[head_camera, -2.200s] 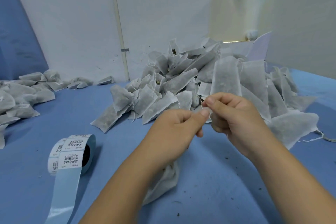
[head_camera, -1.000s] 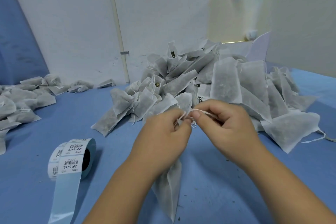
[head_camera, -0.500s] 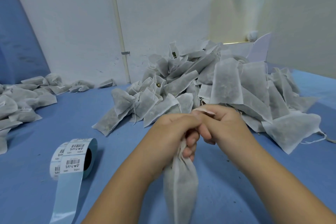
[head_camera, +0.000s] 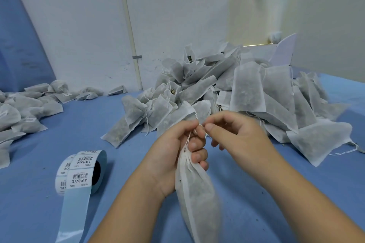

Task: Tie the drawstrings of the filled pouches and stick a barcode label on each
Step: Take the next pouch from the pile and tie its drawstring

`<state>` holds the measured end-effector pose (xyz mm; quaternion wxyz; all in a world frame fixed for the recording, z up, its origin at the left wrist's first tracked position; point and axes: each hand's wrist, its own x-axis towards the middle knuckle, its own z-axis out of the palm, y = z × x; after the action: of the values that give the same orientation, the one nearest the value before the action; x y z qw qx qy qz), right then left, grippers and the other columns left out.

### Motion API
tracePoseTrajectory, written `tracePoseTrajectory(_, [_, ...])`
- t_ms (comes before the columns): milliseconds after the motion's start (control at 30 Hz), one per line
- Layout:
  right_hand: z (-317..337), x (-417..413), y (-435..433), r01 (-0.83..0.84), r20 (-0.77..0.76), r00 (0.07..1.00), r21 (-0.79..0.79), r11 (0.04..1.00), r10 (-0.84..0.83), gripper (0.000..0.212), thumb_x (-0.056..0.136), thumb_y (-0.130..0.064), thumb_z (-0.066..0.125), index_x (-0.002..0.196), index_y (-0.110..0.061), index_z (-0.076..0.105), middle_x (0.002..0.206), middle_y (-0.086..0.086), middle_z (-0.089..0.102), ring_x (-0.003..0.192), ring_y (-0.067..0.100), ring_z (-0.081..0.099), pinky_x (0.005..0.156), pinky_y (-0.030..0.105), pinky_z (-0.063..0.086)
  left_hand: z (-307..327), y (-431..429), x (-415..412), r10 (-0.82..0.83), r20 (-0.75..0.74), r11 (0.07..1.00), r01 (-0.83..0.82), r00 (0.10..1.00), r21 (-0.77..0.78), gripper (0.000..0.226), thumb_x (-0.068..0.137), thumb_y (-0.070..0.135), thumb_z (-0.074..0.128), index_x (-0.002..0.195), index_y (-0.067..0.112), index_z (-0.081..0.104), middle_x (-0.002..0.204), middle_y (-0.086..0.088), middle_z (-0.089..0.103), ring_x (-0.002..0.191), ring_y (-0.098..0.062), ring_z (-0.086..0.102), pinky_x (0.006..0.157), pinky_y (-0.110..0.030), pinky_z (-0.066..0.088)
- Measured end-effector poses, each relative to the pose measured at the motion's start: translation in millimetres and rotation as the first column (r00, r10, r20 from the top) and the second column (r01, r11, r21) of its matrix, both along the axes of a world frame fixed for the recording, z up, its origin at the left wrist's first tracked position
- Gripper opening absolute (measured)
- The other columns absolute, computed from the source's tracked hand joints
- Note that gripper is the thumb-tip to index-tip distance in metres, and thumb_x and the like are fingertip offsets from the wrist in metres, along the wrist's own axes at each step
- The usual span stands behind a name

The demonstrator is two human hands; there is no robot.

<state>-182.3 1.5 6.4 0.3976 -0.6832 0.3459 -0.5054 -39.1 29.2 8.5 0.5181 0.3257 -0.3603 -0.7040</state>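
The table cover [head_camera: 59, 140] is blue. The pouch [head_camera: 197, 193] is pale grey-white, with dark green-grey bits showing through it. Its string [head_camera: 188, 138] is white. The pile of pouches [head_camera: 246, 89] is the same grey-white. The label roll [head_camera: 83, 171] has a light blue strip with white labels, each with thin black stripes and black marks. The wall [head_camera: 79, 25] is white.

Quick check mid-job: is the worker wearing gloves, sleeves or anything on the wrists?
No. The left hand and right hand are bare, with no gloves, rings, watch or bands. No sleeve shows on either forearm as far as the frame edge. The fingernails are short and unpainted.
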Motion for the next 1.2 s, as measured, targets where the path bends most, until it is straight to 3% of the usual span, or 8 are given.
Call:
tracePoseTrajectory(200, [3, -4, 0, -0.088, 0.021, 0.996, 0.088, 0.992, 0.087, 0.02, 0.087, -0.012, 0.064, 0.069, -0.016, 0.073, 0.068, -0.004, 0.068, 0.058, 0.008, 0.059, 0.053, 0.019, 0.047, -1, 1, 3, -0.057, 0.036, 0.998, 0.058, 0.998, -0.023, 0.026, 0.081, 0.03, 0.058, 0.06, 0.014, 0.057, 0.046, 0.005, 0.031, 0.036, -0.009, 0.033, 0.045, -0.022, 0.038])
tracePoseTrajectory(367, [5, -10, -3, -0.192, -0.06, 0.978, 0.113, 0.975, 0.2, 0.014, 0.085, -0.012, 0.067, 0.073, -0.01, 0.075, 0.074, 0.012, 0.069, 0.06, 0.01, 0.058, 0.054, 0.019, 0.046, -1, 2, 4, -0.002, 0.145, 1.0, 0.004, 0.989, -0.016, 0.028, 0.078, 0.031, 0.061, 0.056, 0.014, 0.056, 0.047, 0.004, 0.033, 0.036, -0.009, 0.032, 0.045, -0.023, 0.036])
tracePoseTrajectory(533, [0, -9, -6, -0.161, -0.053, 0.984, 0.17, 0.972, 0.172, 0.015, 0.083, -0.009, 0.067, 0.068, -0.009, 0.072, 0.064, 0.001, 0.064, 0.054, 0.009, 0.055, 0.052, 0.019, 0.045, 0, 3, 5, -0.006, 0.215, 1.0, 0.005, 0.977, 0.004, 0.027, 0.076, 0.031, 0.063, 0.055, 0.014, 0.058, 0.049, 0.004, 0.035, 0.036, -0.009, 0.033, 0.046, -0.024, 0.035])
tracePoseTrajectory(700, [-4, -4, -10, -0.272, 0.115, 0.962, 0.372, 0.888, 0.246, 0.007, 0.078, -0.01, 0.061, 0.072, -0.008, 0.063, 0.057, 0.001, 0.048, 0.051, 0.013, 0.043, 0.048, 0.023, 0.04, 3, 4, 7, -0.017, 0.189, 0.997, 0.003, 0.982, 0.075, 0.02, 0.071, 0.031, 0.068, 0.064, 0.012, 0.068, 0.053, 0.003, 0.043, 0.034, -0.008, 0.038, 0.042, -0.019, 0.04])
tracePoseTrajectory(833, [-4, -2, -10, -0.366, 0.26, 0.926, 0.433, 0.824, 0.274, 0.011, 0.072, -0.009, 0.055, 0.081, -0.006, 0.059, 0.059, 0.003, 0.043, 0.048, 0.014, 0.037, 0.045, 0.024, 0.037, 6, 3, 6, 0.035, 0.145, 0.991, -0.053, 0.989, 0.123, 0.019, 0.068, 0.028, 0.069, 0.061, 0.011, 0.073, 0.052, 0.003, 0.049, 0.031, -0.006, 0.042, 0.04, -0.016, 0.044])
tracePoseTrajectory(933, [-4, -3, -10, -0.362, 0.264, 0.927, 0.442, 0.821, 0.267, 0.007, 0.064, -0.014, 0.053, 0.066, -0.009, 0.058, 0.057, 0.003, 0.044, 0.047, 0.014, 0.037, 0.044, 0.024, 0.037, 4, 3, 3, 0.106, 0.221, 0.987, -0.129, 0.97, 0.093, 0.02, 0.067, 0.027, 0.072, 0.055, 0.012, 0.074, 0.053, 0.002, 0.053, 0.032, -0.007, 0.044, 0.039, -0.017, 0.044])
tracePoseTrajectory(1033, [-5, -4, -13, -0.27, 0.193, 0.96, 0.437, 0.858, 0.204, 0.005, 0.062, -0.014, 0.053, 0.058, -0.012, 0.056, 0.057, 0.004, 0.044, 0.046, 0.015, 0.038, 0.045, 0.025, 0.037, -1, 2, 2, 0.202, 0.319, 0.975, -0.222, 0.926, 0.028, 0.027, 0.08, 0.023, 0.074, 0.057, 0.011, 0.074, 0.054, 0.0, 0.056, 0.035, -0.01, 0.047, 0.041, -0.021, 0.046])
tracePoseTrajectory(1200, [-5, -5, -12, -0.055, -0.136, 0.985, 0.331, 0.942, 0.106, 0.011, 0.069, -0.021, 0.058, 0.057, -0.018, 0.058, 0.052, -0.002, 0.05, 0.046, 0.014, 0.045, 0.049, 0.024, 0.039, -2, 3, 2, 0.287, 0.439, 0.958, -0.265, 0.851, -0.111, 0.03, 0.091, 0.028, 0.066, 0.066, 0.012, 0.067, 0.058, -0.001, 0.06, 0.039, -0.014, 0.048, 0.049, -0.026, 0.046])
